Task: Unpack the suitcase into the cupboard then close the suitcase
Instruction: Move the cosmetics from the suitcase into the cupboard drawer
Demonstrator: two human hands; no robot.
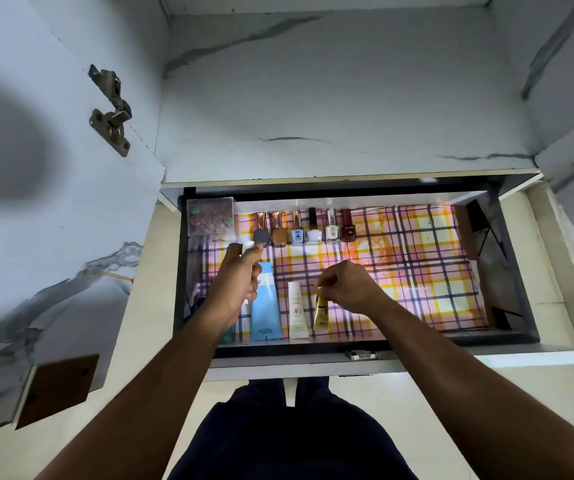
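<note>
My right hand (344, 289) pinches the small gold plastic tube (321, 315) by its top, beside the white tube (297, 311) in the drawer (507, 265); light, soft (grip the stiffer end). My left hand (240, 278) holds a small white item (248, 245).

Single view, head-worn wide-angle camera. Looks forward and steeply down from above into an open drawer (348, 348) of the cupboard (330, 98), close range. Both forearms enter from the bottom edge; the person's legs and the floor (452, 403) show directly below. Edges bow with lens distortion. No second view to overlap.
</note>
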